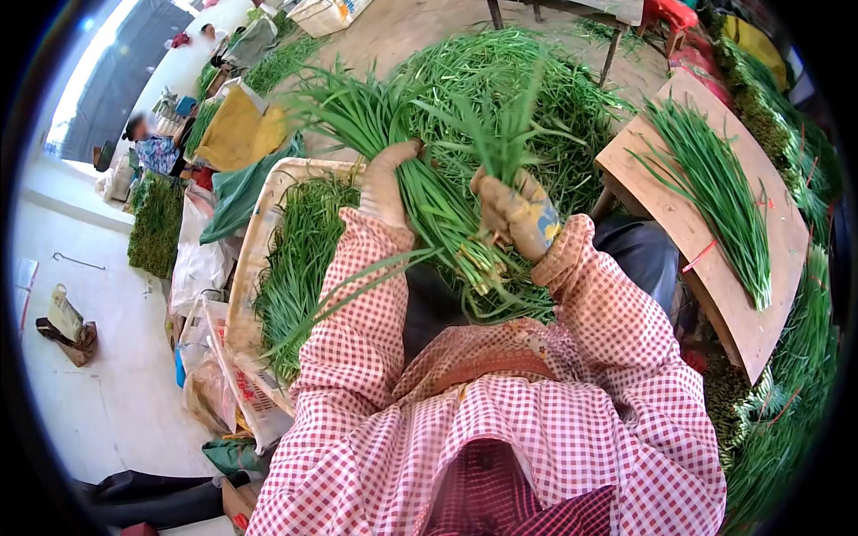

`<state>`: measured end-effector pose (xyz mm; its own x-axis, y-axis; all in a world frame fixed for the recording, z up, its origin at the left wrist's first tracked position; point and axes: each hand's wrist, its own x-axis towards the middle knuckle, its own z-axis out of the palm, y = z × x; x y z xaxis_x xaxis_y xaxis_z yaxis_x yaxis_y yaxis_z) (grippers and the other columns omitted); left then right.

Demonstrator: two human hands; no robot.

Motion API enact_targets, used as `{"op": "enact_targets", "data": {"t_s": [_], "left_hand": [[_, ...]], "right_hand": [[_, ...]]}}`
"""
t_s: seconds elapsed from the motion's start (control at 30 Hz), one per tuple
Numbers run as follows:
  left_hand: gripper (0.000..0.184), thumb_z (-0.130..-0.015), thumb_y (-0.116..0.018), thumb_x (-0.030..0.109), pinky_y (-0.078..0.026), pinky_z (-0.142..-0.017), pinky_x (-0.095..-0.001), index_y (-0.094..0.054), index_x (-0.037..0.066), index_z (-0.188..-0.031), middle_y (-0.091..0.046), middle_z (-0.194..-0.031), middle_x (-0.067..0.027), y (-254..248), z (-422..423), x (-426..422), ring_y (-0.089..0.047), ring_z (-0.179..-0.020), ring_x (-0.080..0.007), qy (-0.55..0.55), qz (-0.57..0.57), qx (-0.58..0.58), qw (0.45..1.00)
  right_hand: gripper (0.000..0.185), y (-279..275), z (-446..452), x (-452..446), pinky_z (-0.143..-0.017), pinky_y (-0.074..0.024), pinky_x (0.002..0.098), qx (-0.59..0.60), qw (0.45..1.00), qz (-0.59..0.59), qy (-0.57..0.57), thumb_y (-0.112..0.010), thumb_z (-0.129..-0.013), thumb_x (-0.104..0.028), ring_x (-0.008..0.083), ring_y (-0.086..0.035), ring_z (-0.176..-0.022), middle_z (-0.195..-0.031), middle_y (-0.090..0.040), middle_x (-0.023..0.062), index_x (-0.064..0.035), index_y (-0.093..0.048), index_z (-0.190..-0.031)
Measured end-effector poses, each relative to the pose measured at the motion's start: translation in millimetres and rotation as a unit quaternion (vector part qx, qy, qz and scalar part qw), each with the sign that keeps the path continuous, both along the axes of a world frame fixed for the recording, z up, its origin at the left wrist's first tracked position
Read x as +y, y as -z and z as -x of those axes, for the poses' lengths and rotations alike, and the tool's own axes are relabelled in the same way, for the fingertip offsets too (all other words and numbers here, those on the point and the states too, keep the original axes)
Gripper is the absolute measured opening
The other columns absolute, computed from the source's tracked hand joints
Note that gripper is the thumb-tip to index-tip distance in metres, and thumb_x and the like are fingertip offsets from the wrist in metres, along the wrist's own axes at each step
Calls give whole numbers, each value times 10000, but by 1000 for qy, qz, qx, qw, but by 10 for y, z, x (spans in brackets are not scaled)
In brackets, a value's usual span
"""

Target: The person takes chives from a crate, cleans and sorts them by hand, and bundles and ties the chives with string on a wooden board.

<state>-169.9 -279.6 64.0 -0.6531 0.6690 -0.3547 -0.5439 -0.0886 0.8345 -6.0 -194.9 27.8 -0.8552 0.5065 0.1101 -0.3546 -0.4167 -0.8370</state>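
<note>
While clasping a bunch of greens just beside a crate in the curled fingers of the left hand, pinches a smaller tuft upright between closed fingers of the gloved right hand, near a heap of loose leaves.

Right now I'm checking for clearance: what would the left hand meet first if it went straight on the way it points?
Past the bunch it holds, the left hand would probably meet the leaf pile first, though depth is unclear in this view.
</note>
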Motion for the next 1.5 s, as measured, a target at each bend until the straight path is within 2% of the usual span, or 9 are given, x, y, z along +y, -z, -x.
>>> {"op": "enact_targets", "data": {"t_s": [0.27,0.4,0.6,0.77,0.93,1.07,1.13,1.17,1.5], "left_hand": [[135,-779,-602,129,-546,-611,-383,-620,6,-833,-625,-794,-124,-9,528,45,-612,-679,-252,-86,-22,43,995],[169,-779,-609,114,-548,-632,-405,-608,-3,-902,-634,-854,-137,-44,681,-3,-618,-700,-269,-117,-8,21,993],[152,-803,-596,160,-526,-665,-423,-587,41,-897,-620,-808,-132,54,440,275,-605,-721,-278,-41,21,-12,999],[238,-762,-635,152,-523,-669,-429,-582,56,-973,-604,-793,-116,37,192,381,-582,-688,-284,-64,97,64,991],[302,-751,-648,116,-533,-663,-443,-558,70,-1035,-600,-894,-119,-83,111,321,-608,-718,-281,-123,46,40,991],[227,-762,-645,102,-538,-689,-416,-585,14,-962,-604,-851,-120,-59,400,264,-612,-743,-277,-159,-10,104,982],[190,-778,-640,108,-537,-685,-402,-602,-12,-921,-611,-861,-119,-112,636,204,-613,-744,-271,-189,-42,90,977],[190,-778,-640,108,-537,-685,-402,-602,-12,-921,-611,-861,-119,-131,718,166,-613,-744,-271,-193,-40,89,976],[177,-772,-655,98,-536,-651,-375,-606,-21,-894,-613,-830,-108,-283,355,202,-615,-716,-249,-171,-67,266,946]], "right_hand": [[459,425,-696,61,-397,-394,220,-195,957,-141,-160,-567,-931,-333,50,-472,-493,-768,-536,-29,-71,-494,-1300],[646,1052,-948,179,-904,-453,319,-58,991,-118,14,-785,-768,-229,139,-563,-990,-1168,-559,65,-61,-470,-1306],[835,-392,-373,221,-914,-486,446,-81,734,-670,84,-840,-626,-248,387,-535,-1102,-1303,-459,227,-105,-439,-1345],[427,50,175,124,-814,-491,389,35,598,-791,123,-706,-655,-204,295,-546,-1027,-1234,-533,59,-175,-601,-1068],[221,341,-73,-98,-707,-464,412,-53,633,-770,63,-605,-709,-278,266,-576,-850,-866,-609,21,-164,-592,-897],[264,664,-327,-201,-819,-492,406,-386,749,-491,-220,-549,-879,-276,298,-613,-936,-1012,-639,124,-80,-612,-1044],[223,1639,-627,-191,-855,-513,359,-250,848,-453,-115,-545,-907,-187,246,-611,-1024,-1090,-628,160,-51,-601,-1074],[203,1590,-596,-181,-852,-517,351,-96,989,-36,-110,-551,-904,-158,256,-609,-1029,-1100,-623,163,-46,-598,-1065],[574,95,-47,322,-842,-480,389,-87,875,-467,94,-698,-822,-315,299,-573,-1016,-1084,-554,191,-38,-459,-1263]]}}
